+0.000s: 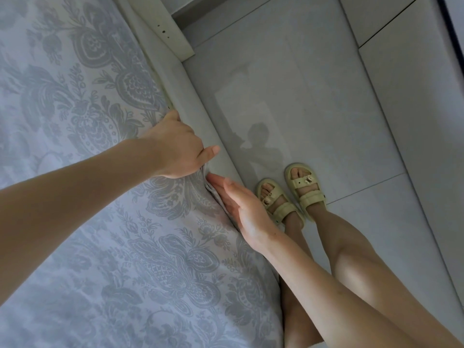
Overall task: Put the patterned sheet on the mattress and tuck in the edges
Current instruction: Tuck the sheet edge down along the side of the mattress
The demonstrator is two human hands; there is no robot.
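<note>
The patterned sheet [95, 151], pale blue-grey with large floral motifs, lies spread over the mattress and fills the left half of the view. My left hand [175, 149] grips the mattress side edge, fingers curled under it, lifting it slightly. My right hand [238, 204] is flat with fingers straight, pressed against the sheet's edge where it goes down between the mattress and the bed frame [200, 109]. A small fold of sheet bunches between the two hands.
The pale bed frame rail runs diagonally along the mattress edge, ending at a white corner post [173, 33]. My feet in yellow sandals [288, 197] stand on the grey tiled floor [326, 96] right beside the bed.
</note>
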